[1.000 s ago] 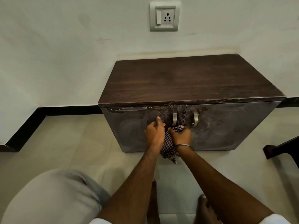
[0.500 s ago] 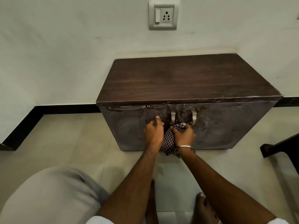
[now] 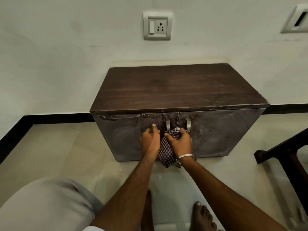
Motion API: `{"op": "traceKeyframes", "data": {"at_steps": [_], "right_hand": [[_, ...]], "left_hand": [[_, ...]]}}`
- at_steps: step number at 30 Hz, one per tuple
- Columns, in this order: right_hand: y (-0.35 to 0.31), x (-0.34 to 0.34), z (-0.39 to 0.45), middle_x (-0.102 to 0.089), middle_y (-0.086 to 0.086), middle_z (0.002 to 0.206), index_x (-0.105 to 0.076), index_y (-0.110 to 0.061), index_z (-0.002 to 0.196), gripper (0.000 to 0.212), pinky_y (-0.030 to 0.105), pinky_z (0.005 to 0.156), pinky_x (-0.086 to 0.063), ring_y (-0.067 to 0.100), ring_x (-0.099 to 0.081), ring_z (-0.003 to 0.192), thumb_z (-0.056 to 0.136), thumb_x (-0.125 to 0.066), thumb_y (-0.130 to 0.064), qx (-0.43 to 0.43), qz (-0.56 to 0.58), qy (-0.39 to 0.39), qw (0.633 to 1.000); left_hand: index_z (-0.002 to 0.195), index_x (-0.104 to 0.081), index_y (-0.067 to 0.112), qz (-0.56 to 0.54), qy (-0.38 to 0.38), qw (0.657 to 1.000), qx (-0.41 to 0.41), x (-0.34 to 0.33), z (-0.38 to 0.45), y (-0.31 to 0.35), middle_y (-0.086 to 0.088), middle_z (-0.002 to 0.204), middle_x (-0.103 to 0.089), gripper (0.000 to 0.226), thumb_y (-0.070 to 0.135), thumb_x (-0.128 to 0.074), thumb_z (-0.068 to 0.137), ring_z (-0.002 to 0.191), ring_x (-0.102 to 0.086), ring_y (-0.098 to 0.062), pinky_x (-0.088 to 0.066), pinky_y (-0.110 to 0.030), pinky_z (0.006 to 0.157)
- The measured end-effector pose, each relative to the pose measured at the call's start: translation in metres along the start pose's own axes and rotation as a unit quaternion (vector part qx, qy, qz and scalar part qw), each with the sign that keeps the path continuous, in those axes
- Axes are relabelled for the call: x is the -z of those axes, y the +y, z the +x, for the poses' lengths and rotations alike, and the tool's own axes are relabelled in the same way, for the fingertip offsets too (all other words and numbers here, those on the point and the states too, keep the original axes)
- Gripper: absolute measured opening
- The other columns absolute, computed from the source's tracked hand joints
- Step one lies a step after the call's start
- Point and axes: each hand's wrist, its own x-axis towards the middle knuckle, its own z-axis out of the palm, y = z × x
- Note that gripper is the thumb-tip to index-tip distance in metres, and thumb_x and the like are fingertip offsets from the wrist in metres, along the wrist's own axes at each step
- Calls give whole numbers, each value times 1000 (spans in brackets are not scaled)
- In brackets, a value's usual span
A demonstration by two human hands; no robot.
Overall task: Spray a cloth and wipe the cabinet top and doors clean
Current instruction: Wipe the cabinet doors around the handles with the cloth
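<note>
A low dark wooden cabinet [image 3: 180, 90] stands against the wall, its two doors streaked with pale smears. My right hand [image 3: 180, 142] grips a bunched checked cloth [image 3: 166, 152] against the door fronts, just below the two metal handles [image 3: 168, 125]. The cloth's loose end hangs down toward the floor. My left hand [image 3: 150, 140] is beside it on the left door [image 3: 123, 135], fingers curled with the thumb pointing up; whether it holds part of the cloth is hidden. No spray bottle is in view.
A wall socket [image 3: 157, 25] sits above the cabinet. A dark chair frame [image 3: 286, 157] stands at the right on the tiled floor. My bent knee [image 3: 45, 205] fills the lower left, and my bare foot [image 3: 202, 215] rests below the hands.
The camera has tilted so the cabinet sits lower in the view. Both hands stay at the door seam; the cloth has shifted slightly in my right hand.
</note>
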Motion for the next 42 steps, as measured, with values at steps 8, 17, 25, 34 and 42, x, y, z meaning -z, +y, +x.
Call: {"op": "traceKeyframes", "data": {"at_steps": [8, 17, 25, 34, 42], "right_hand": [[-38, 1, 4, -69, 4, 81, -62, -13, 85, 23, 29, 74, -53, 13, -63, 75, 76, -79, -26, -18, 6, 30, 999], [-75, 7, 15, -71, 13, 105, -67, -3, 102, 36, 33, 91, -49, 26, -65, 102, 77, -78, -26, -36, -18, 38, 998], [-122, 33, 17, -68, 5, 101, -60, -13, 99, 36, 31, 85, -51, 19, -63, 97, 79, -74, -39, 47, -56, 21, 997], [-185, 81, 29, -65, 7, 115, -58, -14, 113, 38, 25, 89, -47, 20, -61, 108, 81, -72, -31, 122, -68, 1, 990], [-242, 121, 23, -65, 14, 115, -56, -7, 112, 38, 25, 86, -46, 27, -61, 108, 82, -72, -25, 189, -90, -1, 978]], "left_hand": [[101, -72, 15, 25, 15, 999, -32, 5, -10, 14, -9, 102, -72, 46, 49, -40, 97, 100, -64, -27, -49, -36, 88], [92, -71, 11, 16, 35, 995, -88, 32, -16, 46, -9, 94, -72, 36, 36, -46, 98, 86, -60, -22, -38, -27, 75], [75, -63, 5, 24, 48, 968, -244, 57, -22, 85, -7, 72, -67, 30, 23, -53, 96, 67, -58, -20, -42, -32, 64], [89, -60, 18, 59, 18, 932, -356, 69, -31, 152, 4, 83, -60, 12, 23, -52, 96, 76, -57, -10, -46, -28, 65], [93, -64, 12, 89, 33, 901, -424, 67, -30, 212, -7, 88, -66, 14, 21, -54, 95, 77, -56, -18, -41, -31, 70]]}}
